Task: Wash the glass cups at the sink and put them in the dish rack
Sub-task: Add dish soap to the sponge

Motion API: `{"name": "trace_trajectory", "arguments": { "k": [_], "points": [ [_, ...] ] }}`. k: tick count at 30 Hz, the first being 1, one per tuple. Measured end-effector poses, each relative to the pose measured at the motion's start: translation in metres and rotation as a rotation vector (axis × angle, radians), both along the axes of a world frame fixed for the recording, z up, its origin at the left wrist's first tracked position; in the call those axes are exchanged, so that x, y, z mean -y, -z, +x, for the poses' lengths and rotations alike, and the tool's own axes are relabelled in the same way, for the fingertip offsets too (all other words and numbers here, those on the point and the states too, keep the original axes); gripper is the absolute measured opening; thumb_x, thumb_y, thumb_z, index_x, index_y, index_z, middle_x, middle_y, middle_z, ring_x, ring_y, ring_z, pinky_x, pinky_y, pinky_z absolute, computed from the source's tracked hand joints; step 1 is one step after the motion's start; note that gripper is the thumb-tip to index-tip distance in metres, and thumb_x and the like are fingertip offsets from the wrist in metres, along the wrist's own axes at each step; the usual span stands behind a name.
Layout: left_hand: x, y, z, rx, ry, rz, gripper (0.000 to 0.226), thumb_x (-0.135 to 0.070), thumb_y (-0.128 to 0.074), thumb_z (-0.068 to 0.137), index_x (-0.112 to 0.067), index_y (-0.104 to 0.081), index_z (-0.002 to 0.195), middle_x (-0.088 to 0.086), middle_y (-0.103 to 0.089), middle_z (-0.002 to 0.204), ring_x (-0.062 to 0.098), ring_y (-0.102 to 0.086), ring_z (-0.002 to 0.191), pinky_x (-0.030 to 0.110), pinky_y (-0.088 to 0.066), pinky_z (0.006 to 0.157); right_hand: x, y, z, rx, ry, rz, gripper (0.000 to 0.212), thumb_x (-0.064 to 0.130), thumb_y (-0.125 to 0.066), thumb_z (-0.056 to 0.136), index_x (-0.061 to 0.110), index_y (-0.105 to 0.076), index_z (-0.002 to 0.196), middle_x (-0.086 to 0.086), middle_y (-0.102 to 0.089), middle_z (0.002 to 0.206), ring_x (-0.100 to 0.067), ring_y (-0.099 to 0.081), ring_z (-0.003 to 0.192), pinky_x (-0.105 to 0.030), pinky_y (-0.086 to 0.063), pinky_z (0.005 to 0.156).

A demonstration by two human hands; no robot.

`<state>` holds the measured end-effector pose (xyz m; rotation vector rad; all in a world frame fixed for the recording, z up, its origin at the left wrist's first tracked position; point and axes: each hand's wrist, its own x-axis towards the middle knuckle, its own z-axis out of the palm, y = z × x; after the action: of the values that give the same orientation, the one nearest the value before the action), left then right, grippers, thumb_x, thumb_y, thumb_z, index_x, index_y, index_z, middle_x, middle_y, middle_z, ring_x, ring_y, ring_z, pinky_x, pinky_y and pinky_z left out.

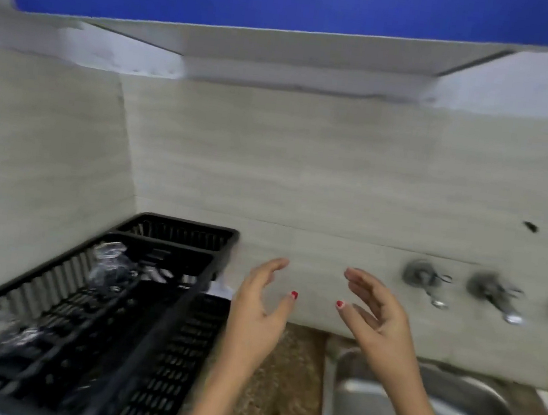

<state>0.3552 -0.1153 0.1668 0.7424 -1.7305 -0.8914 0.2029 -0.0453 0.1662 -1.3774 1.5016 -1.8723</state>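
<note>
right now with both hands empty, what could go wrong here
Glass cups already lie in the dish rack, so another set down carelessly could knock glass on glass. The left hand and right hand are open above the counter between rack and sink; a wet cup carried across might slip and break.

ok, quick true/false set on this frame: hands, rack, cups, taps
1. Both hands hold nothing. True: the left hand and the right hand are raised with relaxed, open fingers.
2. The dish rack is white and sits right of the sink. False: the dish rack is black and sits left of the sink.
3. Glass cups are in the rack. True: glass cups lie in it, though blur hides how many.
4. The right hand grips a tap. False: the taps are on the wall further right, and the hand is clear of them.
</note>
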Motion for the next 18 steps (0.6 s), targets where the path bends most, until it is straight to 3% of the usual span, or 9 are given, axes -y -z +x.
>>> {"name": "trace_trajectory", "arguments": {
  "k": [2, 4, 8, 11, 13, 16, 18],
  "points": [
    [-0.014, 0.012, -0.046, 0.003, 0.053, 0.008, 0.045, -0.009, -0.063, 0.085, -0.044, -0.050, 0.110, -0.016, -0.054, 0.124, -0.010, -0.048, 0.113, -0.001, -0.034, 0.084, -0.029, 0.010, -0.045, -0.008, 0.073, 0.039, 0.039, 0.013, -0.070, 0.077, 0.037, -0.058, 0.105, 0.020, -0.063, 0.114, 0.003, -0.055, 0.111, -0.020, -0.045, 0.087],
    [-0.028, 0.025, -0.089, 0.018, 0.101, 0.029, 0.040, -0.021, -0.063, 0.079, -0.045, -0.051, 0.108, -0.017, -0.055, 0.122, -0.011, -0.050, 0.112, 0.008, -0.039, 0.090, -0.059, 0.022, -0.088, -0.005, 0.154, 0.071, 0.043, 0.001, -0.068, 0.080, 0.035, -0.058, 0.105, 0.016, -0.064, 0.113, -0.002, -0.056, 0.111, -0.023, -0.048, 0.085],
    [-0.055, 0.059, -0.166, 0.085, 0.174, 0.057, 0.039, -0.038, -0.058, 0.072, -0.045, -0.050, 0.109, -0.022, -0.055, 0.119, -0.010, -0.051, 0.111, 0.021, -0.043, 0.097, -0.110, 0.051, -0.166, 0.022, 0.294, 0.106, 0.045, -0.007, -0.063, 0.080, 0.034, -0.059, 0.099, 0.012, -0.064, 0.109, -0.009, -0.059, 0.103, -0.009, -0.049, 0.073],
    [-0.076, 0.083, -0.216, 0.151, 0.218, 0.083, 0.042, -0.031, -0.059, 0.075, -0.047, -0.047, 0.112, -0.018, -0.055, 0.121, -0.005, -0.051, 0.114, 0.020, -0.041, 0.099, -0.142, 0.072, -0.217, 0.082, 0.367, 0.134, 0.045, -0.010, -0.062, 0.080, 0.032, -0.061, 0.095, 0.016, -0.068, 0.097, 0.007, -0.061, 0.090, -0.005, -0.046, 0.071],
    [-0.089, 0.097, -0.245, 0.169, 0.241, 0.106, 0.043, -0.031, -0.059, 0.075, -0.047, -0.046, 0.113, -0.018, -0.055, 0.121, -0.009, -0.049, 0.113, 0.017, -0.039, 0.098, -0.161, 0.086, -0.249, 0.086, 0.422, 0.183, 0.041, -0.011, -0.061, 0.080, 0.024, -0.059, 0.100, 0.010, -0.064, 0.101, 0.012, -0.059, 0.085, -0.003, -0.045, 0.072],
    [-0.107, 0.115, -0.281, 0.202, 0.259, 0.131, 0.042, -0.034, -0.060, 0.077, -0.044, -0.046, 0.115, -0.018, -0.054, 0.121, -0.003, -0.050, 0.114, 0.015, -0.037, 0.099, -0.184, 0.111, -0.296, 0.061, 0.512, 0.317, 0.036, -0.008, -0.063, 0.081, 0.016, -0.058, 0.106, 0.003, -0.063, 0.101, 0.015, -0.059, 0.078, -0.001, -0.043, 0.072],
    [-0.113, 0.126, -0.300, 0.238, 0.280, 0.166, 0.045, -0.015, -0.064, 0.083, -0.037, -0.047, 0.118, -0.011, -0.054, 0.126, 0.006, -0.049, 0.120, 0.017, -0.035, 0.101, -0.194, 0.128, -0.322, 0.054, 0.555, 0.425, 0.035, -0.005, -0.065, 0.081, 0.019, -0.058, 0.105, 0.000, -0.065, 0.101, 0.008, -0.060, 0.077, -0.001, -0.043, 0.070]
  ]
}}
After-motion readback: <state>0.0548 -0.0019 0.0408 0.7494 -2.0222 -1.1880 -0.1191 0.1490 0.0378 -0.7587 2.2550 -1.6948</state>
